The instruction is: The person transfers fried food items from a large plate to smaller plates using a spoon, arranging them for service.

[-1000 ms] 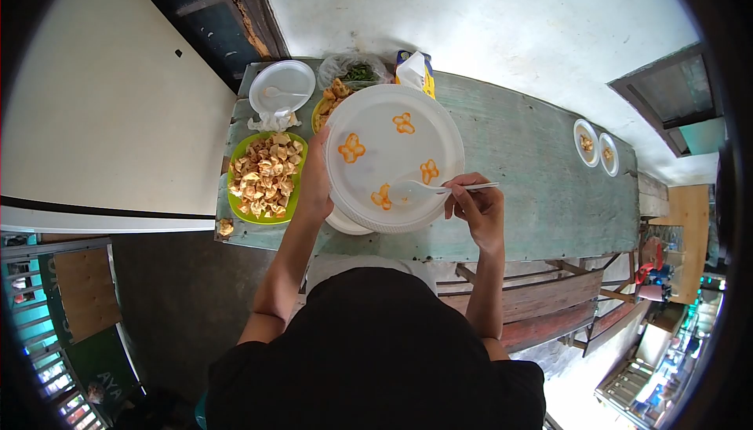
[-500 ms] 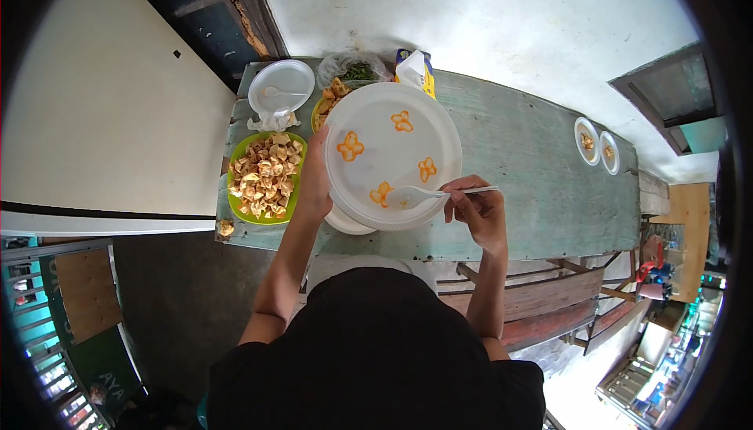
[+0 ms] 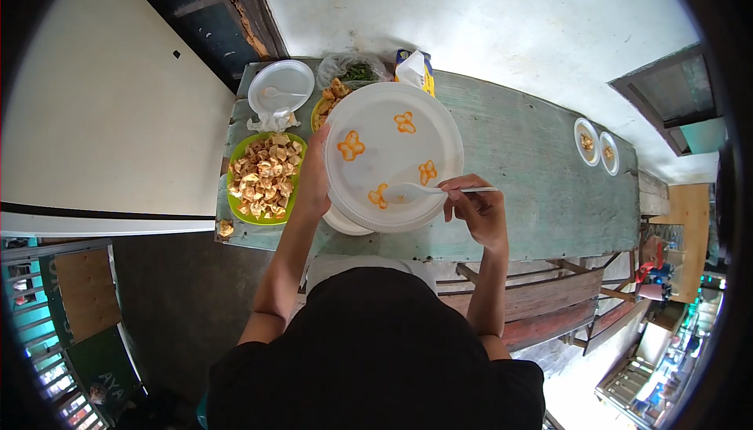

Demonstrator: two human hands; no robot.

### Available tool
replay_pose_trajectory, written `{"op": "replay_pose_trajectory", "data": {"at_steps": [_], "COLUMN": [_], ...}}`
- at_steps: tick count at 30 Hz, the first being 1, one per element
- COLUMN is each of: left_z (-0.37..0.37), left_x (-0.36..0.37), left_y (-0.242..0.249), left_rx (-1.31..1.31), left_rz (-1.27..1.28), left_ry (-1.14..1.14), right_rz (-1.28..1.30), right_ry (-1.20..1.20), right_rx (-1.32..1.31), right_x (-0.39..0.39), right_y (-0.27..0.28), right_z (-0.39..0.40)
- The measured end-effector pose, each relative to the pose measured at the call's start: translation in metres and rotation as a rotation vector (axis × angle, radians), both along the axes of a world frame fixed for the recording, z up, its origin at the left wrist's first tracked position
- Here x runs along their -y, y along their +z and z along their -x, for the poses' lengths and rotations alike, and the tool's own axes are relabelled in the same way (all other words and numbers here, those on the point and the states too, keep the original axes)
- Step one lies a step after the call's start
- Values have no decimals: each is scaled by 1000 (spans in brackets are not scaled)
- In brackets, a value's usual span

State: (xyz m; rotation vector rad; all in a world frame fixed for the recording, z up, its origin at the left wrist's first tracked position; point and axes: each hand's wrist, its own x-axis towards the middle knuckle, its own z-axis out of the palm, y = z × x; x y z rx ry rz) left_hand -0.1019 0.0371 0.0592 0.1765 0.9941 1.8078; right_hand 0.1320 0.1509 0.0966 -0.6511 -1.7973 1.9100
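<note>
A round white plate [image 3: 384,143] is held up over the table, gripped at its left edge by my left hand [image 3: 315,171]. Several small orange sauce shapes [image 3: 351,146] mark its surface. My right hand [image 3: 480,212] pinches the handle of a white plastic spoon [image 3: 416,191] at the plate's lower right. The spoon's bowl overlaps the lowest sauce shape, with a little orange in it. Beneath the held plate, the rim of another white plate [image 3: 345,224] peeks out.
A green bowl [image 3: 296,187] heaped with fried folded pieces stands at the left. Behind it are a white plate with a spoon [image 3: 294,73], a bagged green herb [image 3: 358,71] and a blue-yellow tissue pack [image 3: 427,85]. Two white plates [image 3: 587,158] with food lie far right.
The spoon's bowl has shifted slightly left over the lowest sauce shape. The plate has turned or tilted a little in my left hand.
</note>
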Motion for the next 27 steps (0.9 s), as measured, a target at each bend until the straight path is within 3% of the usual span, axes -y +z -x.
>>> {"op": "replay_pose_trajectory", "data": {"at_steps": [3, 9, 12, 13, 14, 15, 17, 18, 27], "left_z": [1, 0, -6, -7, -9, -12, -21, -24, -30], "left_x": [0, -1, 0, 0, 1, 4, 11, 12, 15], "left_y": [3, 7, -5, -8, -9, -9, -4, -8, -7], "left_rx": [-15, -302, -279, -243, -204, -205, -67, -173, -243], "left_rz": [38, 203, 62, -30, -123, -124, -222, -154, -178], "left_ry": [-19, -122, 57, 225, 392, 391, 486, 523, 534], "right_rz": [-9, -30, -51, -51, -53, -54, -54, -54, -150], "right_ry": [-1, 52, -89, -90, -250, -410, -422, -434, -331], "right_rx": [-10, -60, -10, -12, -76, -141, -182, -224, -151], "right_x": [-3, 2, 3, 4, 6, 8, 11, 13, 16], "right_y": [0, -1, 1, -1, -4, -7, -9, -10, -5], "right_z": [-2, 8, 6, 6, 6, 7, 10, 11, 16]}}
